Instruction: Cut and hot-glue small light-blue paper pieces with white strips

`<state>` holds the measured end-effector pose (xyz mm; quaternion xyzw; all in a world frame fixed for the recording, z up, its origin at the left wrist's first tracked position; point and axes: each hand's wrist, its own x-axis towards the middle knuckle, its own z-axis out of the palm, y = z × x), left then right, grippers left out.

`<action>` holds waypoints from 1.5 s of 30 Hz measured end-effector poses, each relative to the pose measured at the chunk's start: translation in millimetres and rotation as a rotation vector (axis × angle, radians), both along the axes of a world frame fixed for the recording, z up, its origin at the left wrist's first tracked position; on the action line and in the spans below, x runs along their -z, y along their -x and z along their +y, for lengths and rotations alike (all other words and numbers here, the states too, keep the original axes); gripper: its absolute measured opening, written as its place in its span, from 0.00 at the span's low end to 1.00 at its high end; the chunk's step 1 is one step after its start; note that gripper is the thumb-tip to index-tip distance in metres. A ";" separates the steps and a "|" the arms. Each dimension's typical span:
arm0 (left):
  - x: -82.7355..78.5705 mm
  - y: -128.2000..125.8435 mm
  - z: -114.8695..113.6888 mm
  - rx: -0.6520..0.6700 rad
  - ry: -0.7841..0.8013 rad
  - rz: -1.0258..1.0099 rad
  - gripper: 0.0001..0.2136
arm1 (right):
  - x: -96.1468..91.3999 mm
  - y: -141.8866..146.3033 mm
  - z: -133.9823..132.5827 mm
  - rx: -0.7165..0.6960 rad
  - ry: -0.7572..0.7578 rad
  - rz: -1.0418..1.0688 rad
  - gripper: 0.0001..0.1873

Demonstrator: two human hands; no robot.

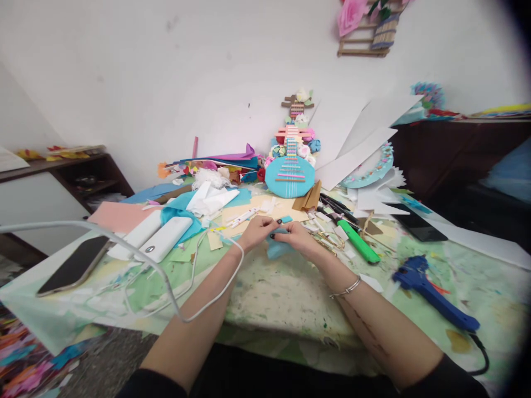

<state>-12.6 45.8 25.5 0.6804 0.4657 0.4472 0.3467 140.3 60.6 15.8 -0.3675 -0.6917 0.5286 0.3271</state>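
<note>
My left hand [258, 230] and my right hand [299, 239] meet over the middle of the table, both pinching a small light-blue foam piece [277, 247] that rests under them. The fingers of both hands are curled and pressed onto it. A second small blue scrap [286, 219] lies just beyond my fingertips. A silver bracelet [346, 288] sits on my right wrist. Behind the hands stands a blue paper guitar model [290, 176] with coloured strips and paper flowers.
A green marker [359, 241] and scissors [327, 241] lie right of my hands, a blue glue gun [431, 293] nearer the right edge. White power banks [164, 239], a phone [77, 265] and a white cable [194, 315] are left. White sheets [357, 157] lean at the back.
</note>
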 end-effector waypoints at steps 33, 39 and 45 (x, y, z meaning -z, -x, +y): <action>7.8 25.5 11.6 -0.632 -0.151 0.150 0.05 | -7.6 -2.3 -2.4 0.133 0.118 0.296 0.22; 5.8 11.5 10.9 -0.364 -0.024 -0.233 0.13 | -11.1 -5.1 2.1 0.213 0.184 0.393 0.22; -0.9 1.4 -1.0 0.048 0.355 -0.525 0.20 | -9.0 -6.6 5.7 0.268 0.140 0.342 0.24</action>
